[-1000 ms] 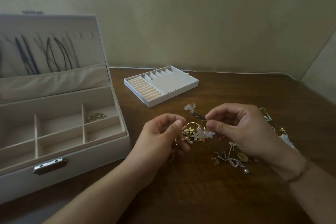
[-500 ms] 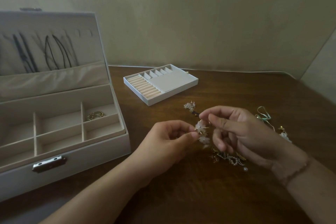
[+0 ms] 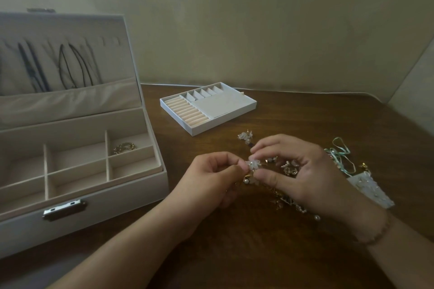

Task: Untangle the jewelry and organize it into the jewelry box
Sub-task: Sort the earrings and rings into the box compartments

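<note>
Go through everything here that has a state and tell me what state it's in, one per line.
jewelry box: lid up, open
gold chain: lying in the box's back right compartment
ring tray: out of the box, on the table
left hand: pinching the white flower piece
right hand: pinching the same piece
jewelry pile: tangled, on the table

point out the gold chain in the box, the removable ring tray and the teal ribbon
gold chain (image 3: 124, 147), head view, middle of the coil in the box's back right compartment
ring tray (image 3: 244, 108), head view, its right front wall
teal ribbon (image 3: 341, 151), head view, the loop right of the hands
</note>
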